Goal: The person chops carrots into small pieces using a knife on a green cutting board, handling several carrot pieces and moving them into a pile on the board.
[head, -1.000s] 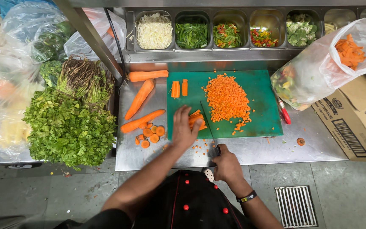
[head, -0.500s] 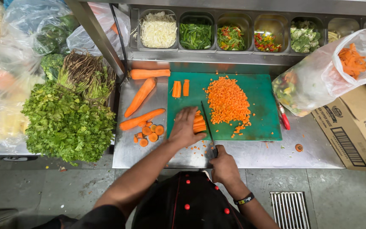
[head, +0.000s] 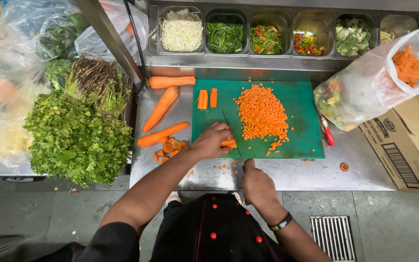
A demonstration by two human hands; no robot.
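Left hand at frame centre, fingers curled down tight, pinning carrot strips on near-left edge of green cutting board. Right hand just below centre, off the board's near edge, fist wrapped closed round knife handle; blade running up-left, edge down beside the strips, tight against left knuckles. Pile of diced carrot mid-board, right of blade; loose dice scattered toward lower right of board. Two short carrot pieces upright on board's upper left. Three peeled whole carrots on steel counter left of board, carrot offcuts heaped just below them. Red-handled peeler touching board's right edge. Row of steel pans along top of frame: shredded cabbage, green beans, mixed peppers, broccoli. Clear bag of cut vegetables upper right, resting on cardboard box. Leafy greens bunch at left, bagged produce further upper left. Floor drain grate lower right.
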